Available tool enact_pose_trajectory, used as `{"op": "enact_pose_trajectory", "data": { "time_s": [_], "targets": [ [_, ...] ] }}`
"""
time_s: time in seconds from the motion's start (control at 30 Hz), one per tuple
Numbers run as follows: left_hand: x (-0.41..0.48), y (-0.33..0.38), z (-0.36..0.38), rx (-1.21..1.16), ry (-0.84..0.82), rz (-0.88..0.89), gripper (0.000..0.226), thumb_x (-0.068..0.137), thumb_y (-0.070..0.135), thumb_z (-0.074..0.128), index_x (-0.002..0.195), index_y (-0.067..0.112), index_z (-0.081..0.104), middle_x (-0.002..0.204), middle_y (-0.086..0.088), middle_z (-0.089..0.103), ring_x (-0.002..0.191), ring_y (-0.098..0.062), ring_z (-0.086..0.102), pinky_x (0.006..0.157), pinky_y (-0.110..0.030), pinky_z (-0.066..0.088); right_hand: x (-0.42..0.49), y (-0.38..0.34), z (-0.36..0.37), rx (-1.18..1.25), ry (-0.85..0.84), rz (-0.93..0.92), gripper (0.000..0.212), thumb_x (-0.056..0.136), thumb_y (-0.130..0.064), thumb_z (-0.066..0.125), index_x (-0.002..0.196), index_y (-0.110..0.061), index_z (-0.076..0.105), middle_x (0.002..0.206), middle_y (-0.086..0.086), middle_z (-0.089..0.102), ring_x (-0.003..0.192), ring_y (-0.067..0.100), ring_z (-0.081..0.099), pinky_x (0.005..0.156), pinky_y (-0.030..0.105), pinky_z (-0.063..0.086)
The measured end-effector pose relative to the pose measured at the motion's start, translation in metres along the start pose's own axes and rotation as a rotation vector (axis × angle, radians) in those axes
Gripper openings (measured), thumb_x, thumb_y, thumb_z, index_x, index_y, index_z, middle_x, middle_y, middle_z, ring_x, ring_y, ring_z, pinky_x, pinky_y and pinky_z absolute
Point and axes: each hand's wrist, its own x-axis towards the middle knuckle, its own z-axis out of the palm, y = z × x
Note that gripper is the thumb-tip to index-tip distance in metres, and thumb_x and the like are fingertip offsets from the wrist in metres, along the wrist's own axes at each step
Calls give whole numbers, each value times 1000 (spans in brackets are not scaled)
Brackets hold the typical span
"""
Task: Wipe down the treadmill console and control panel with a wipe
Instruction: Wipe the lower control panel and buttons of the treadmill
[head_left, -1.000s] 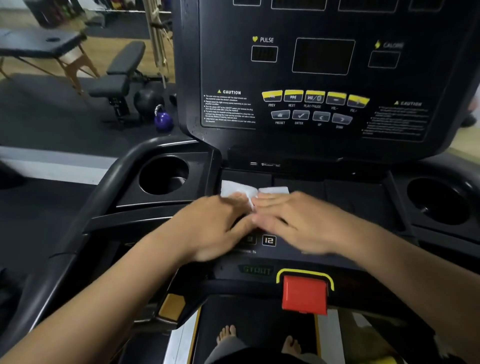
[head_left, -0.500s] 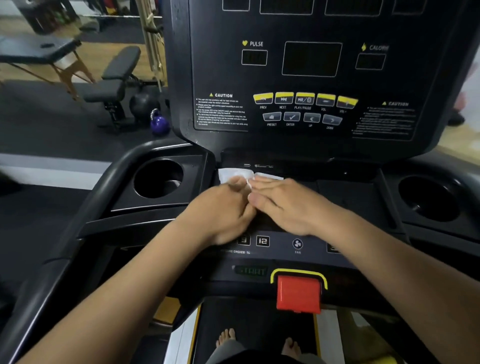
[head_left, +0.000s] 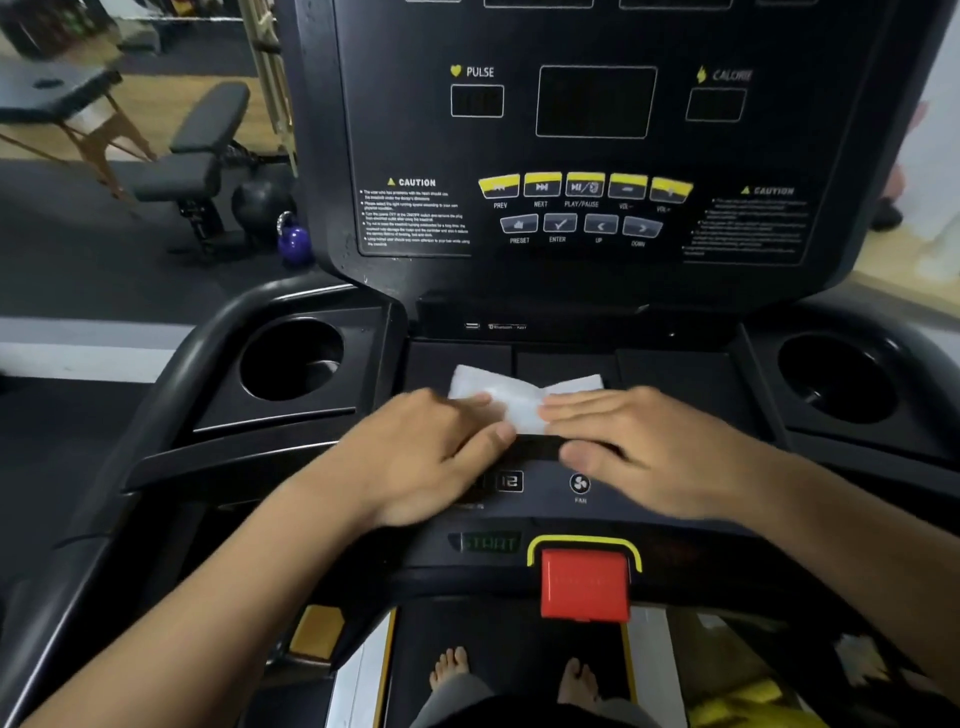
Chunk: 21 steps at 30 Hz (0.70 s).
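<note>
On my head-camera feed the white wipe (head_left: 519, 397) lies partly unfolded on the flat black shelf (head_left: 675, 374) of the treadmill console (head_left: 831, 156). It sits below the row of yellow buttons (head_left: 584, 184) and just beyond the control panel (head_left: 545, 483), which carries the 12 key (head_left: 509, 480) and the fan button (head_left: 579, 483). I have both hands down on it. The left hand (head_left: 441, 457) comes in from the near left, its fingers stretched out and laid flat over the wipe's left near part, with the thumb along the wipe's near edge. The right hand (head_left: 639, 447) comes in from the near right, fingers straight and together, pressing on the wipe's right side, its thumb lying nearer over the control panel. Neither hand looks curled round the wipe, though both are a little blurred. The two sets of fingertips are apart, with a bare stretch of wipe between them, and the wipe's far edge shows beyond the fingers. The left cup holder (head_left: 291, 358) and the right cup holder (head_left: 836, 376) flank the shelf. Nearer to me are the green START readout (head_left: 488, 543) and the red stop button (head_left: 584, 584) under its yellow guard. Far left, past the handrail (head_left: 171, 395), a purple kettlebell (head_left: 294, 241) and a weight bench (head_left: 202, 150) stand on the gym floor.
</note>
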Motion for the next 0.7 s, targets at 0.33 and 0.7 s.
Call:
{"op": "enact_pose_trajectory", "data": {
  "time_s": [0.33, 0.7],
  "targets": [
    [4, 8, 10, -79, 45, 93, 66, 95, 63, 18, 139, 28, 54, 144, 5, 55, 138, -8, 43, 109, -35, 40, 1, -6, 13, 58, 86, 75, 68, 90, -68, 28, 131, -25, 61, 142, -13, 49, 134, -10, 31, 113, 11, 20],
    [29, 58, 25, 47, 28, 151, 76, 91, 69, 7, 131, 25, 55, 130, -2, 63, 122, -24, 58, 93, -43, 50, -40, 19, -2, 38, 142, 169, 54, 93, -61, 33, 127, -31, 63, 137, -19, 52, 128, -19, 34, 113, 13, 24]
  ]
}}
